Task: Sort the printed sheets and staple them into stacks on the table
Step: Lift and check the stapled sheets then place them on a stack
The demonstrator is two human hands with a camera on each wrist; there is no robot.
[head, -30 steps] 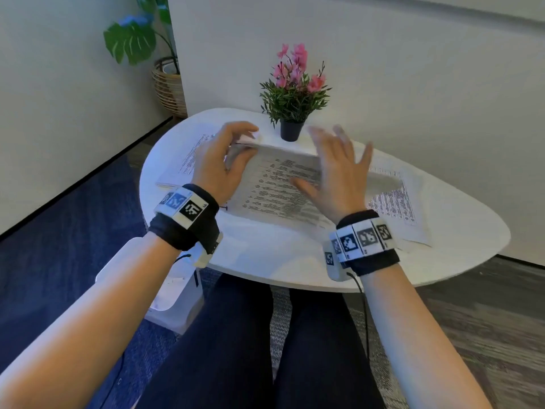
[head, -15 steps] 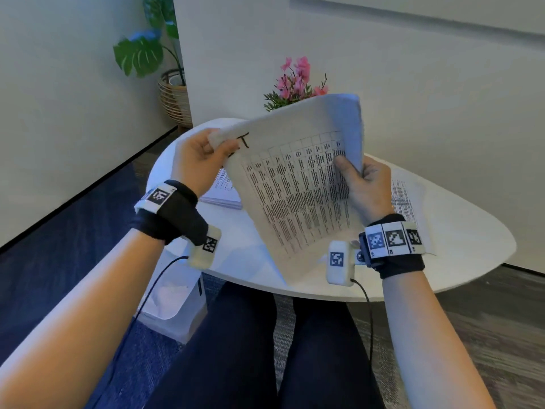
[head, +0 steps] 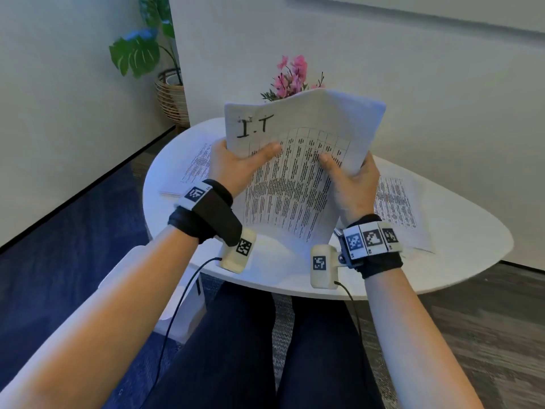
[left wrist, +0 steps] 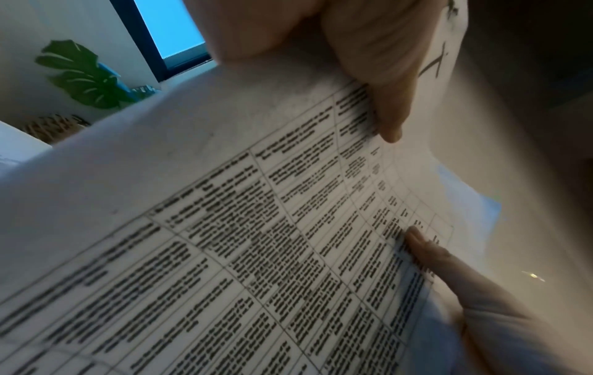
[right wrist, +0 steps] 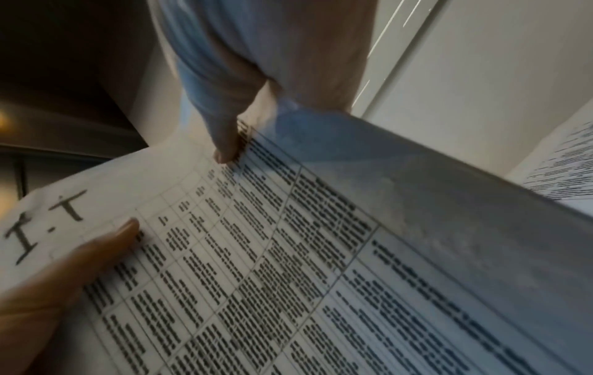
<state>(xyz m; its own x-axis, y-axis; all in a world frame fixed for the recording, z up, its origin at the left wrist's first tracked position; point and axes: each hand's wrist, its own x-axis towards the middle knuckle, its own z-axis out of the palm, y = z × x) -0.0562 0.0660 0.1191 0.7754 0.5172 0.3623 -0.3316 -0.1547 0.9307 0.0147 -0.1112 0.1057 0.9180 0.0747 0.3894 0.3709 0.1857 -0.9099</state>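
Note:
A stack of printed sheets (head: 295,178), a table of text with "I.T" handwritten at its top left, is held upright above the white table (head: 460,240). My left hand (head: 236,163) grips its left edge, thumb on the front page. My right hand (head: 351,181) grips the right edge, thumb on the print. In the left wrist view the stack (left wrist: 256,228) fills the frame under my left thumb (left wrist: 385,88). The right wrist view shows the same stack (right wrist: 289,253) and my right thumb (right wrist: 224,142). More printed sheets lie flat at the table's left (head: 194,169) and right (head: 398,205).
A small pot of pink flowers (head: 290,78) stands at the table's far side, partly hidden by the held stack. A basket with a large-leaved plant (head: 168,93) stands on the floor at the back left. A white box (head: 182,314) sits on the floor by my left knee.
The stack was lying flat on the table under both hands; both hands have since gripped its sides and lifted it upright, and it now faces me more squarely with the "I.T" heading showing.

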